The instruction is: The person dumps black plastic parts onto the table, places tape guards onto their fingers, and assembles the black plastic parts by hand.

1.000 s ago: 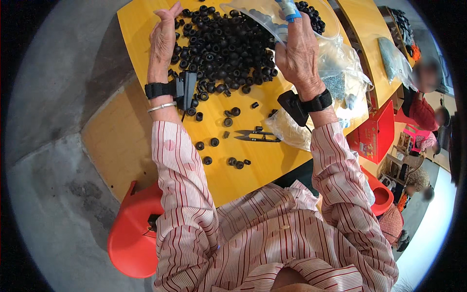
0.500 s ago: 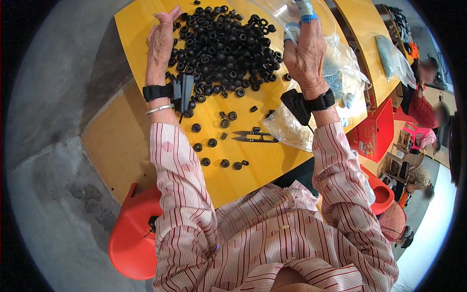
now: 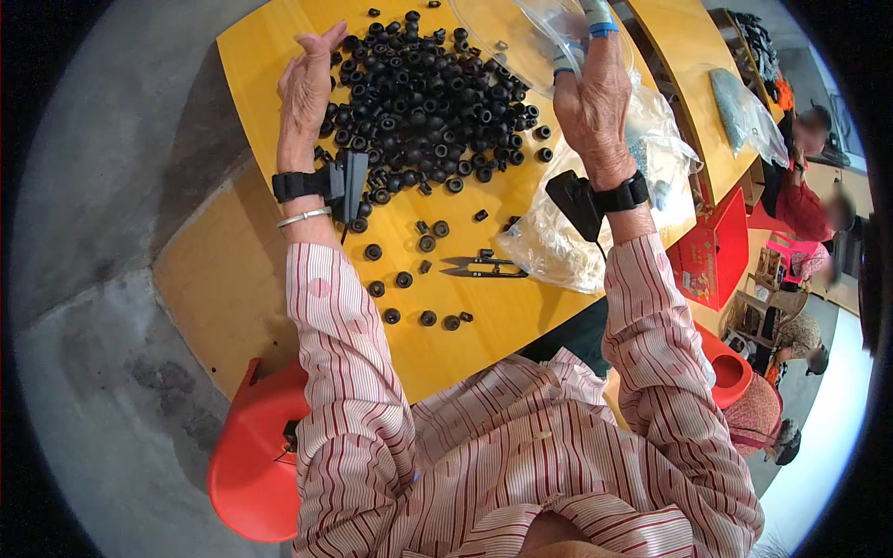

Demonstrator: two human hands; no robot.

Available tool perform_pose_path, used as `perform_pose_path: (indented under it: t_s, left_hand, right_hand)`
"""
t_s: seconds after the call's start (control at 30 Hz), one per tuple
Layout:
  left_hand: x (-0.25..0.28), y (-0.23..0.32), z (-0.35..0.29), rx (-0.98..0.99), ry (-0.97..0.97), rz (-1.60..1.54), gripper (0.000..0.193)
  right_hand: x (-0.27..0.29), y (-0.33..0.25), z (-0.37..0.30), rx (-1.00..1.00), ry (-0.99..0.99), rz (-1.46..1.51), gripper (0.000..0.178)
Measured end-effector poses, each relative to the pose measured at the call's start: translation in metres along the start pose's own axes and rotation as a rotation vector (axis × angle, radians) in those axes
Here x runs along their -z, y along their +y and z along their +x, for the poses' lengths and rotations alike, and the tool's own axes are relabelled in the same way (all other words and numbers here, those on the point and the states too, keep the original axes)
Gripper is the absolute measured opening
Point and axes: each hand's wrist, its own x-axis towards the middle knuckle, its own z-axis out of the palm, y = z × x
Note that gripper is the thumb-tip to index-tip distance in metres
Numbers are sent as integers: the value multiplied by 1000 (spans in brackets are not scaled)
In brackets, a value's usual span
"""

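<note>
A heap of small black round caps (image 3: 423,116) lies on the yellow table, many with a hole showing. Along the heap's left side my left hand (image 3: 307,88) is held edge-on with its fingers stretched out, empty. My right hand (image 3: 597,107), with blue tape on its fingers, grips the rim of a clear plastic tub (image 3: 498,33) at the heap's upper right. The tub is tilted and partly out of view. Closer to me, several loose caps (image 3: 404,279) are scattered beside dark thread snips (image 3: 479,268).
A crumpled clear plastic bag (image 3: 558,244) lies under my right wrist. Right of the table stand a red box (image 3: 712,251) and another yellow table (image 3: 688,56) with a bagged bluish item. Red stools (image 3: 251,456) flank me. Other people sit at far right.
My right hand and the tub have shifted slightly right. The heap has spread, and its top edge looks looser. My left hand stays nearly in place.
</note>
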Motion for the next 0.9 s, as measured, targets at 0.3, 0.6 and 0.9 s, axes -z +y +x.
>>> perform_pose_path:
  t_s: [0.3,0.6,0.9]
  left_hand:
    - [2,1,-4,-3,-5,16,83]
    - [2,8,-2,50,17,16,79]
    - [0,8,0,-1,39,135,81]
  right_hand:
    - [-29,-11,82,-15,-181,150,67]
    - [-131,4,131,397,-254,-95,40]
    - [-169,5,111,376,-126,-267,34]
